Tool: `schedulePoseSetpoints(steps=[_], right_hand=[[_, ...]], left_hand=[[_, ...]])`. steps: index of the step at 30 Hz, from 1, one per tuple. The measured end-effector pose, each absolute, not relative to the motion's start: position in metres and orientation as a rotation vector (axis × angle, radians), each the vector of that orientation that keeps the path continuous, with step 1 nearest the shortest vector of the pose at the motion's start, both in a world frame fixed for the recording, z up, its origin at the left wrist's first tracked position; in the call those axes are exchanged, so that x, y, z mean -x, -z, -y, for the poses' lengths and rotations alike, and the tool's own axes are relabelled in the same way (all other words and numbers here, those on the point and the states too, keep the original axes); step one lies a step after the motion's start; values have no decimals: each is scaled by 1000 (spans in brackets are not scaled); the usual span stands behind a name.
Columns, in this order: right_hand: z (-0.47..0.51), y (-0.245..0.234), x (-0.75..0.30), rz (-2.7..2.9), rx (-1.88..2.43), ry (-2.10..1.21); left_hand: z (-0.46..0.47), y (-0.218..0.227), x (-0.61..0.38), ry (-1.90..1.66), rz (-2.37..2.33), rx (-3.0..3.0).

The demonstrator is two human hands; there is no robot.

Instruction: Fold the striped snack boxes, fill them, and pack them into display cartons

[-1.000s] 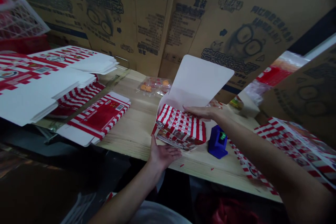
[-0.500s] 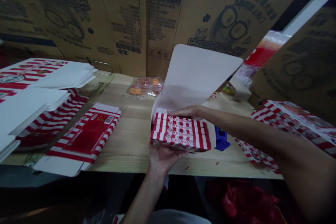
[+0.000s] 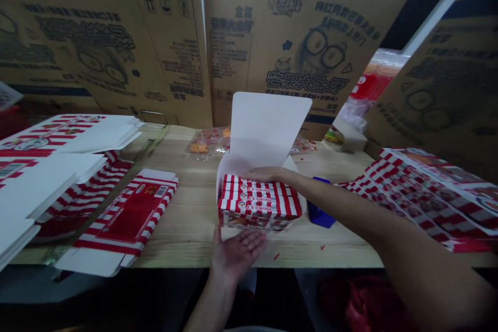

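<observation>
An open display carton (image 3: pixel 268 129) stands on the table with its white lid flap raised at the back. Inside it sits a row of small red-and-white striped boxes (image 3: pixel 260 201). My right hand (image 3: pixel 264 174) lies flat, fingers stretched, along the back of this row, its fingertips partly hidden. In front of the carton, my left hand (image 3: pixel 237 254) is palm up with spread fingers, holding nothing, its fingertips close to the lower front edge.
Flat striped cartons (image 3: pixel 78 166) are stacked at left, with a folded carton (image 3: pixel 128 212) beside them. Clear plastic packets (image 3: pixel 208 142) lie behind. At right are a blue plastic object (image 3: pixel 321 212) and filled striped boxes (image 3: pixel 431 197). Large brown cardboard boxes (image 3: pixel 249 57) wall the back.
My left hand has come off the carton's underside and opened in front of it. The carton, earlier tilted on that hand, now rests on the table. My right hand stays at the row's back.
</observation>
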State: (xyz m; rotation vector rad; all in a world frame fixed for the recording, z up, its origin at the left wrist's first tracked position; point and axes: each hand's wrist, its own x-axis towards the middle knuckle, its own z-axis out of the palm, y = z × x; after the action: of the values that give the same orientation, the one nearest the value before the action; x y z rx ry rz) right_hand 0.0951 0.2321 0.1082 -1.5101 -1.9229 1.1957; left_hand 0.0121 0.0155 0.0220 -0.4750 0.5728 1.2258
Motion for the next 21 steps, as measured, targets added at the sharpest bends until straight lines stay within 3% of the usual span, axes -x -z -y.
schedulePoseSetpoints(steps=[3,5,8,14,21], right_hand=[[-233,-115,-93,2371,1437,-1489],[-232,-117,-91,2505,1376,-1439],[-231,-116,-88,2668,1312,-1389],[-234,-108,-87,2870,1206,-1282],[-239,-99,-87,2684,1234,-1393]], left_hand=[[0,-31,2,-1651,-1055,97],[-4,-38,11,-1932,-1494,-297],[-28,-44,15,-1925,-1877,-775],[-60,-25,2,-1877,-1621,-650],[-36,-47,-4,-1880,-1895,-913]])
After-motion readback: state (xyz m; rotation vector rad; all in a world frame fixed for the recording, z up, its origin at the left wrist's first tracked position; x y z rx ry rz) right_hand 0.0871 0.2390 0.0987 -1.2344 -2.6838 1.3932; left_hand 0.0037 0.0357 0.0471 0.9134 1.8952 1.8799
